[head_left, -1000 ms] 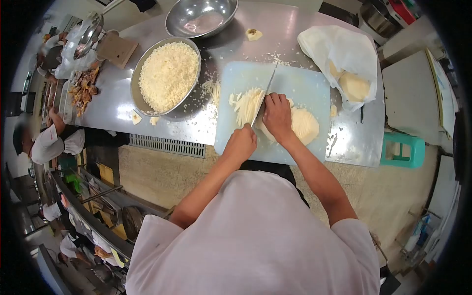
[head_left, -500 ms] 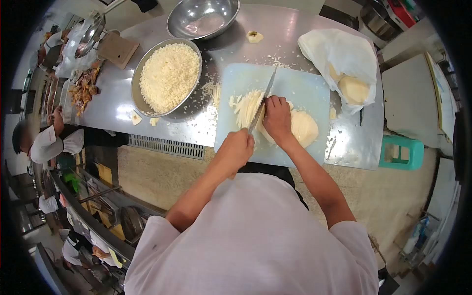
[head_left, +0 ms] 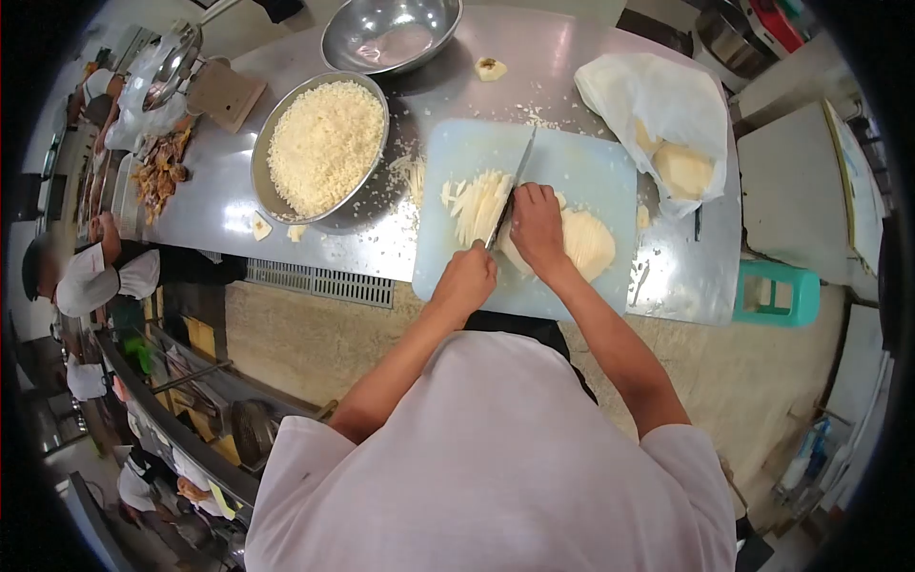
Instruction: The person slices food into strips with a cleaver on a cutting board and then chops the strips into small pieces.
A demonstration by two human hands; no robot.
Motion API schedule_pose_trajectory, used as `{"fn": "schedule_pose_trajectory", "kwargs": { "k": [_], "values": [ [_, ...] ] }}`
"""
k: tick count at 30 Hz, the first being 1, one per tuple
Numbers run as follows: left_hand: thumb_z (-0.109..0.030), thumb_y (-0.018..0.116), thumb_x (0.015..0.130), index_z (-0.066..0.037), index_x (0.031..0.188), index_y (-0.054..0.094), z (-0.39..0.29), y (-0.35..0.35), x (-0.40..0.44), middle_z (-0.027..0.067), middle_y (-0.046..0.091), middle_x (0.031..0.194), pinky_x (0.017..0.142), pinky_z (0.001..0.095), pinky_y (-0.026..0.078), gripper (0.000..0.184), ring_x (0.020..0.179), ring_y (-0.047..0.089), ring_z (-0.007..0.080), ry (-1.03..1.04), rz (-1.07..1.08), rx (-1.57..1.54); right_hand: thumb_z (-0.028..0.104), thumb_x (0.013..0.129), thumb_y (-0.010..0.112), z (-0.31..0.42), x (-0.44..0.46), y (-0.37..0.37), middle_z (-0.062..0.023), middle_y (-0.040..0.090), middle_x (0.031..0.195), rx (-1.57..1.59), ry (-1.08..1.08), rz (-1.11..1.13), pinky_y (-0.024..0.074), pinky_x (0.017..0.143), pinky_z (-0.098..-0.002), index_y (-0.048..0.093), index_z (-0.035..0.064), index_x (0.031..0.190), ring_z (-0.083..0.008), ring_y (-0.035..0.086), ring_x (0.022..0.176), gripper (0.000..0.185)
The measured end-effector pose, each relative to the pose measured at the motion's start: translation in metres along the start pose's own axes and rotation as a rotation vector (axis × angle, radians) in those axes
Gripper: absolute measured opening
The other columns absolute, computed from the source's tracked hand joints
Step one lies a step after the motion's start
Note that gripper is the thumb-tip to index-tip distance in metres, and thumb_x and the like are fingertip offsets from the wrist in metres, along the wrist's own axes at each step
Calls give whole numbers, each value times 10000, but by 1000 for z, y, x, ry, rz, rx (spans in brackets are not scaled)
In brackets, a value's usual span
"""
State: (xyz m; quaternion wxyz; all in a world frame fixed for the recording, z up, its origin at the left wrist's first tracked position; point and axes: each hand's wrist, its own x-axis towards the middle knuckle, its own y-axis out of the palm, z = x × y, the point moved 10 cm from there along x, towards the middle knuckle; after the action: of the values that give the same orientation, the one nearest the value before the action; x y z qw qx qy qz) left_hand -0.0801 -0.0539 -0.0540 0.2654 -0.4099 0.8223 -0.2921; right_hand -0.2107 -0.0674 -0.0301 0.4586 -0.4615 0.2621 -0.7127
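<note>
My left hand [head_left: 464,280] is closed round the handle of a kitchen knife [head_left: 519,167]. Its long blade points away from me across a pale blue cutting board [head_left: 581,153]. Against the blade's right side, my right hand [head_left: 538,229] presses down with curled fingers on a pale, peeled root vegetable, partly hidden underneath. More of this root vegetable [head_left: 587,246], cut into thin slices, lies fanned out beside my right wrist. To the left of the blade is a pile of thin pale strips [head_left: 477,205].
A metal bowl [head_left: 259,176] heaped with small pale diced pieces [head_left: 324,148] stands left of the board, an empty steel bowl [head_left: 391,38] behind it. A white plastic bag [head_left: 620,86] holds large pale chunks. Browned food pieces [head_left: 162,176] lie far left, near a co-worker [head_left: 95,276].
My left hand and the knife handle have moved slightly forward, away from me. My right hand stays almost in place on the root vegetable. The whole view has shifted a little.
</note>
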Motion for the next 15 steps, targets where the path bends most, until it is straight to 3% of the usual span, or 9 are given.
{"fn": "schedule_pose_trajectory", "kwargs": {
  "k": [1, 2, 4, 11, 13, 14, 15],
  "values": [
    [-131, 466, 940, 74, 867, 520, -12, -6, 5, 219, 599, 627, 497, 419, 498, 224, 499, 627, 296, 138, -98, 50, -3, 687, 603, -5, 0, -5, -120, 557, 979, 74, -6, -17, 435, 817, -421, 560, 31, 934, -318, 508, 955, 253],
    [-131, 466, 940, 74, 867, 520, -8, -3, 6, 219, 599, 627, 497, 419, 498, 224, 499, 627, 296, 127, -106, 44, -5, 697, 601, -6, -3, -7, -121, 556, 975, 154, -11, -25, 434, 812, -426, 562, 34, 934, -318, 507, 952, 243],
    [-116, 482, 926, 72, 856, 522, 2, 0, 10, 236, 608, 651, 518, 428, 503, 204, 508, 627, 320, -110, 83, -23, -7, 703, 601, -3, -4, -12, -120, 555, 977, 97, -5, 23, 434, 810, -426, 562, 37, 939, -319, 506, 952, 244],
    [-112, 478, 925, 71, 850, 521, -20, -20, -18, 235, 610, 661, 503, 431, 494, 202, 489, 613, 318, -120, 100, -66, 4, 711, 609, 0, -12, -4, -108, 552, 974, -21, -7, 41, 434, 808, -424, 566, 50, 980, -319, 505, 949, 276],
    [-128, 455, 942, 67, 850, 521, -24, -8, -10, 225, 595, 626, 479, 421, 486, 226, 462, 597, 308, 115, -60, 74, 15, 710, 613, -2, -14, -2, -109, 549, 975, -18, 14, 64, 433, 813, -422, 567, 51, 983, -317, 504, 952, 280],
    [-128, 455, 942, 67, 850, 521, -24, -10, -5, 225, 595, 626, 479, 421, 486, 226, 462, 597, 308, 114, -62, 74, 26, 708, 618, -3, -13, 0, -109, 545, 976, -22, 18, 84, 432, 817, -419, 567, 51, 987, -316, 503, 956, 284],
    [-119, 460, 936, 72, 846, 522, -36, -21, 2, 229, 594, 621, 482, 426, 485, 220, 465, 598, 317, -66, 69, 9, 26, 708, 618, -4, -13, -1, -109, 545, 976, -26, 17, 84, 432, 817, -419, 567, 51, 987, -316, 503, 956, 284]
  ]
}}
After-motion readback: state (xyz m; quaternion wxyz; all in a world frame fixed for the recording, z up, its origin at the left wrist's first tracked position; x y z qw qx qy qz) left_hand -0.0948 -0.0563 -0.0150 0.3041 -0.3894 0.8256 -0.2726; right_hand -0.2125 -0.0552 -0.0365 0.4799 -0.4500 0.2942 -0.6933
